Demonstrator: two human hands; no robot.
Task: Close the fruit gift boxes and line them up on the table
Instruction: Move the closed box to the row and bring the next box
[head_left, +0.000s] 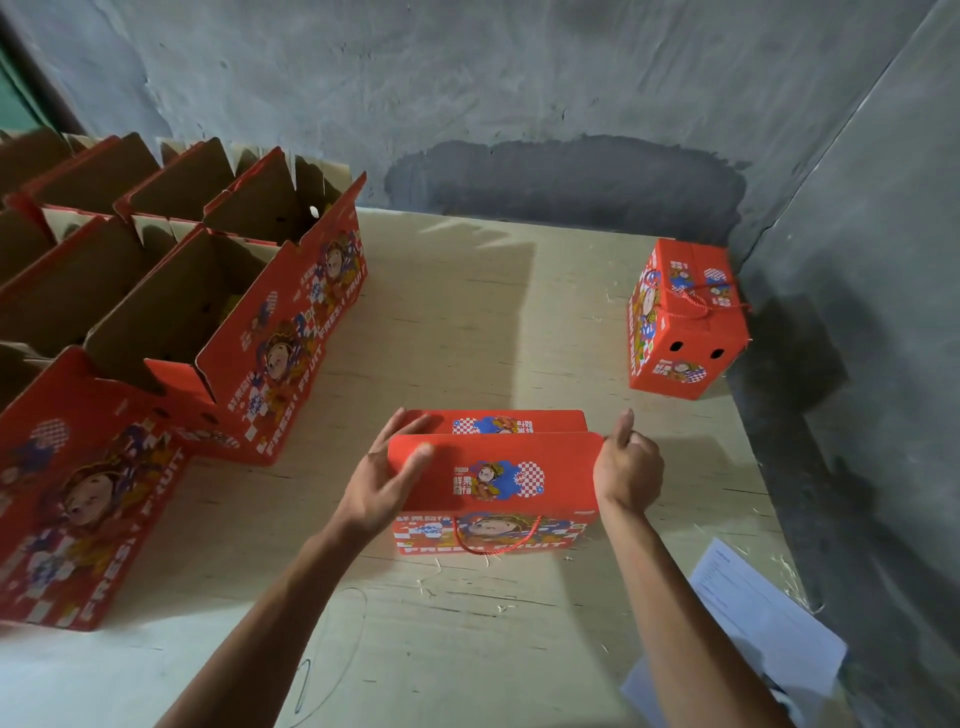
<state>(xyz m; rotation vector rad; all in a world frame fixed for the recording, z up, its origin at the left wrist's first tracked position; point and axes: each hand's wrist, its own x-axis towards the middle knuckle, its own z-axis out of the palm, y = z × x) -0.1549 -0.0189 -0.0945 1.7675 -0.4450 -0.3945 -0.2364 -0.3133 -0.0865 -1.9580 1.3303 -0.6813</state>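
Gripping the near lid flap (493, 470) of the middle fruit gift box (488, 535) at both ends: left hand (382, 486) curling thumb and fingers round its left corner, right hand (626, 467) pinching the right edge. Sitting mid-bench (467, 322), far flap (498, 422) leaning behind. Risking a crooked fold if pressing unevenly, or trapping the red rope handle (496, 540) dangling in front. Waiting at left, open boxes (218, 332); standing far right, one closed box (685, 322). Lying nearby, papers (753, 613).
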